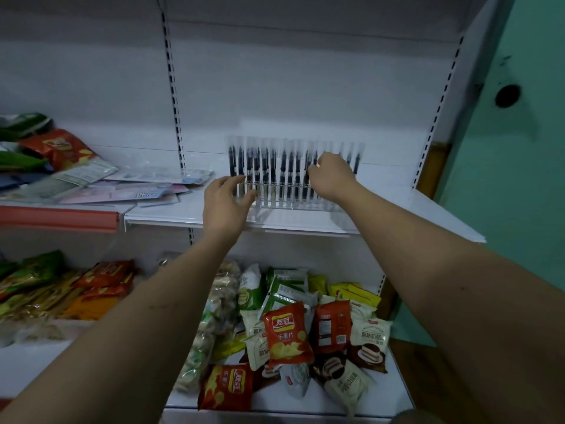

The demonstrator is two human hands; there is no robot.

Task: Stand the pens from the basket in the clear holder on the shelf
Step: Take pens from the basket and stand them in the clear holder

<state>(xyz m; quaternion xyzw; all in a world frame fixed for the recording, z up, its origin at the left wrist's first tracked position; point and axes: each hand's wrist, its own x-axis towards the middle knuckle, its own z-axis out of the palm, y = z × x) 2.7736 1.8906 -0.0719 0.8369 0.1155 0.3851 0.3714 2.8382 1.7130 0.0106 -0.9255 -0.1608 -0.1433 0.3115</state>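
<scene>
A clear holder (276,203) stands on the white shelf (428,215), filled with several dark pens (282,169) upright in a row. My left hand (226,203) rests at the holder's left front end, fingers apart and touching its edge. My right hand (331,175) is at the right part of the row, fingers pinched around a pen among the standing ones. The pens behind my right hand are hidden. No basket is in view.
Flat packets and snack bags (76,175) lie on the shelf to the left. The lower shelf holds several chip and cake packs (287,332). A green wall (513,179) is on the right. Slotted uprights (174,93) run up the back panel.
</scene>
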